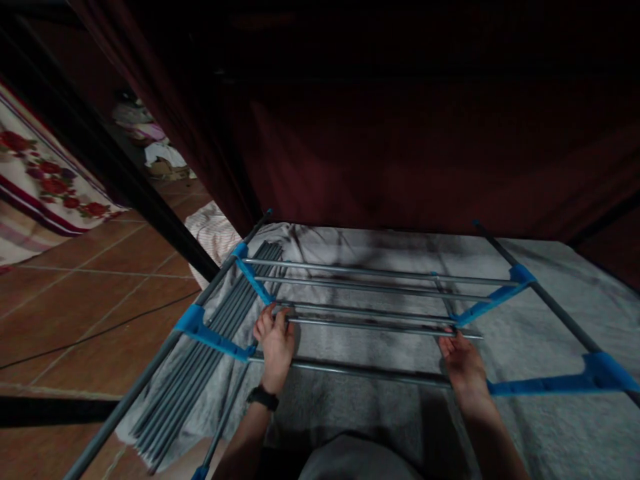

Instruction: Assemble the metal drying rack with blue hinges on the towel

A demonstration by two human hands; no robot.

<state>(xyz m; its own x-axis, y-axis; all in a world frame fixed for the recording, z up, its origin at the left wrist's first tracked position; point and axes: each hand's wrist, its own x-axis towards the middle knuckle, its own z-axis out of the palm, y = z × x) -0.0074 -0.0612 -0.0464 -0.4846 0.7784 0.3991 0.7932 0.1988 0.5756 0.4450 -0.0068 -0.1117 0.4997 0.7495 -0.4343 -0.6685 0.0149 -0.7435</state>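
Observation:
A frame of grey metal tubes with blue plastic brackets lies in front of me. My left hand (276, 339), with a dark band at its wrist, closes its fingers around the near end of a left blue bracket (255, 279) and a loose-looking metal rod (370, 325). That rod runs right to my right hand (463, 360), whose fingers are closed on it beside the tip of a right blue bracket (493, 303). Its right end sticks out past that hand. Another crossbar (360, 370) passes nearer to me. My fingers partly hide both contact points.
Several spare metal rods (215, 347) lie bundled at left on the grey blanket (345, 413). Dark red curtains (400, 160) hang behind. A black post (130, 187) slants beside the tiled floor (95, 300), where a thin cable (100, 332) runs. A flowered cloth (50, 173) hangs far left.

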